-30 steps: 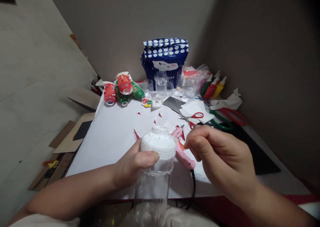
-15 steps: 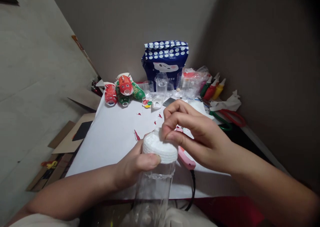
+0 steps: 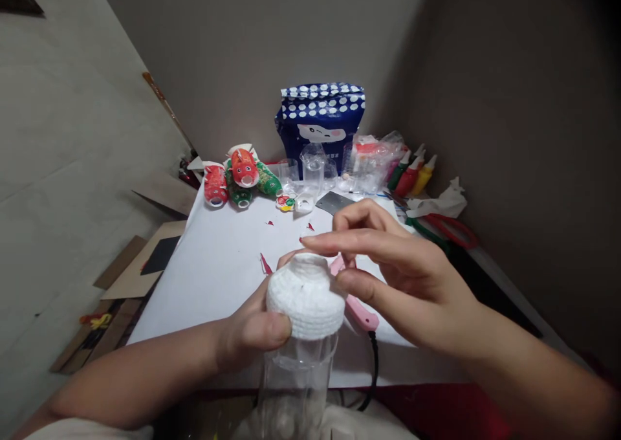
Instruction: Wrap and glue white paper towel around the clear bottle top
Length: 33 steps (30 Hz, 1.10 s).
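Observation:
A clear plastic bottle (image 3: 298, 382) stands upright in front of me, its shoulder wound with rows of white cord (image 3: 305, 297) up to the neck. My left hand (image 3: 257, 323) wraps round the corded shoulder from the left, thumb pressed on the front. On the right side of the neck, my right hand (image 3: 388, 265) has its index finger stretched over the top and its thumb near the cord, fingers apart. I see nothing between them. Just behind the bottle lies a pink hot glue gun (image 3: 361, 312), partly hidden by the right hand.
Red and green fish-like figures (image 3: 242, 167) sit at the table's back left. A blue bag (image 3: 320, 126), clear plastic pieces (image 3: 313, 165) and paint bottles (image 3: 412, 175) line the back. Red-and-green-handled scissors (image 3: 453, 230) lie right. Red scraps (image 3: 265, 264) dot the white table (image 3: 194, 285).
My right hand has opened from a pinch at the top of the cord and moved slightly right. The bottle's corded top now tilts more toward me, showing its neck.

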Each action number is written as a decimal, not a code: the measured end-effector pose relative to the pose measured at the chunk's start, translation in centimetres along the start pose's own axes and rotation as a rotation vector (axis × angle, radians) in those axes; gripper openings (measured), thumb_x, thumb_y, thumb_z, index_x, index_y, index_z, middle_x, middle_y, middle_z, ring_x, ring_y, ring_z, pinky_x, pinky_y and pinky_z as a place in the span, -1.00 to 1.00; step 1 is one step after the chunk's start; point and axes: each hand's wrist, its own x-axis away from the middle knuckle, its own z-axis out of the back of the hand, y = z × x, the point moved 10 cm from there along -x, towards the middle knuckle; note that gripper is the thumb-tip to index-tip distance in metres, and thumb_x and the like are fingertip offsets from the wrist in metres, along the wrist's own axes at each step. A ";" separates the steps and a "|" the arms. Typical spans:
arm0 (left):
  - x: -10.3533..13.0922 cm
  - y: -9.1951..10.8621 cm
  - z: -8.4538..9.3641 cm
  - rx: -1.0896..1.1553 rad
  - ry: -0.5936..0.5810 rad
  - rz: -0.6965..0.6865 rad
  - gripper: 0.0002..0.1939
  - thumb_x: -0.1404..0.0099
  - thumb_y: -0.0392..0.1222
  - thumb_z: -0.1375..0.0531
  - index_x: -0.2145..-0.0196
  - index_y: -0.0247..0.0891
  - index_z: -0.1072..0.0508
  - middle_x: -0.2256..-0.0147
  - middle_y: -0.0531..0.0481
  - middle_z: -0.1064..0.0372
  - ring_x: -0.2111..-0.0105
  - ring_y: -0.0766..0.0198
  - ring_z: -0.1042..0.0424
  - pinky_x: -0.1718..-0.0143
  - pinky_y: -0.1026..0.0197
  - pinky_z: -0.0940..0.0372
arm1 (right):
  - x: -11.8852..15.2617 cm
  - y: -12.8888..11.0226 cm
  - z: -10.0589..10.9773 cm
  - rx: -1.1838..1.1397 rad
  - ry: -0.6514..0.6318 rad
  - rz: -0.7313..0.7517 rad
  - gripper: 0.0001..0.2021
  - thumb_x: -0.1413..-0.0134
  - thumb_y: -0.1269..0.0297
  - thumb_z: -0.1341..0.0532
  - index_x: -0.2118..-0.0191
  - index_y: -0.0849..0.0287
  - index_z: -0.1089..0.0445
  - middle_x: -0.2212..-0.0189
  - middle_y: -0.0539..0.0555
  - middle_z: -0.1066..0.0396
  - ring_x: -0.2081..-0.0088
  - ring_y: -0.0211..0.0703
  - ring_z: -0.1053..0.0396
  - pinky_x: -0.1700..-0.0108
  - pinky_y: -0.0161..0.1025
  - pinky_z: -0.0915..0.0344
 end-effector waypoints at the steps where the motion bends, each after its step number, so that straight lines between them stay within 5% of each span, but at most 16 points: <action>1: -0.2 0.2 -0.5 -0.025 -0.037 0.008 -0.43 -0.07 0.16 -0.26 0.10 -0.33 -0.53 0.14 -0.20 -0.51 0.07 -0.13 -0.44 -0.03 -0.05 -0.29 | -0.4 -0.2 -0.4 0.004 -0.043 0.009 -0.69 -0.19 0.48 -0.23 -0.02 0.10 -0.48 0.19 0.07 -0.30 0.09 -0.16 -0.27 0.01 -0.16 -0.26; 5: -0.3 0.5 -0.3 -0.104 -0.021 -0.003 -0.48 -0.12 0.17 -0.21 0.14 -0.31 -0.52 0.20 -0.15 -0.50 0.13 -0.03 -0.45 0.03 0.03 -0.32 | -1.8 0.0 -1.0 -0.102 -0.072 -0.022 -0.94 -0.12 0.44 -0.30 0.29 0.20 -0.53 0.34 0.03 -0.36 0.26 -0.20 -0.34 0.21 -0.21 -0.31; 10: 0.2 -0.7 1.0 -0.063 0.021 0.010 -0.46 -0.11 0.16 -0.23 0.12 -0.34 -0.49 0.22 -0.19 -0.49 0.16 -0.06 -0.45 0.07 0.04 -0.31 | -1.6 -0.4 -0.6 -0.023 0.019 0.050 -0.89 -0.14 0.52 -0.23 0.37 0.21 -0.43 0.40 -0.01 -0.37 0.33 -0.26 -0.32 0.28 -0.24 -0.26; 15: 0.8 -1.1 2.6 0.069 0.166 -0.024 -0.31 -0.04 0.08 -0.32 -0.09 -0.23 -0.36 0.07 -0.17 -0.49 0.08 -0.09 -0.45 0.09 0.06 -0.32 | -1.2 2.2 3.3 -0.060 0.253 -0.111 -0.89 -0.18 0.45 -0.22 0.36 0.13 -0.39 0.43 -0.05 -0.33 0.41 -0.31 -0.26 0.41 -0.30 -0.18; 18: 0.7 -1.2 2.1 0.127 0.147 -0.013 -0.29 -0.03 0.07 -0.32 -0.12 -0.21 -0.34 0.02 -0.19 -0.47 0.03 -0.13 -0.44 0.09 0.04 -0.33 | -0.9 4.5 4.6 -0.163 0.326 -0.243 -0.88 -0.16 0.31 -0.28 0.41 0.13 -0.43 0.55 -0.09 -0.27 0.53 -0.34 -0.17 0.51 -0.32 -0.12; 25: -0.2 -0.5 0.9 0.045 0.035 -0.017 -0.44 -0.10 0.10 -0.24 0.01 -0.29 -0.45 0.14 -0.18 -0.51 0.04 -0.13 -0.44 0.05 0.01 -0.32 | 0.2 6.6 -0.8 -0.429 0.058 -0.474 -0.86 0.05 0.31 -0.42 0.29 0.07 -0.56 0.44 -0.04 -0.44 0.43 -0.25 -0.39 0.43 -0.28 -0.31; 28: -0.2 -0.6 1.2 0.030 0.059 -0.012 -0.41 -0.09 0.12 -0.25 0.00 -0.29 -0.44 0.13 -0.17 -0.50 0.11 -0.09 -0.47 0.13 0.05 -0.34 | 0.1 6.2 -0.9 -0.472 0.121 -0.410 -0.91 0.05 0.32 -0.43 0.44 0.10 -0.51 0.41 -0.04 -0.46 0.39 -0.25 -0.40 0.41 -0.29 -0.33; 33: 0.2 -1.1 1.6 0.078 0.092 0.005 -0.41 -0.08 0.08 -0.26 -0.01 -0.30 -0.45 0.12 -0.20 -0.50 0.13 -0.09 -0.46 0.12 0.04 -0.33 | -0.4 5.8 0.2 -0.447 0.204 -0.368 -0.91 -0.14 0.30 -0.31 0.38 0.12 -0.41 0.49 -0.09 -0.31 0.49 -0.33 -0.25 0.48 -0.33 -0.21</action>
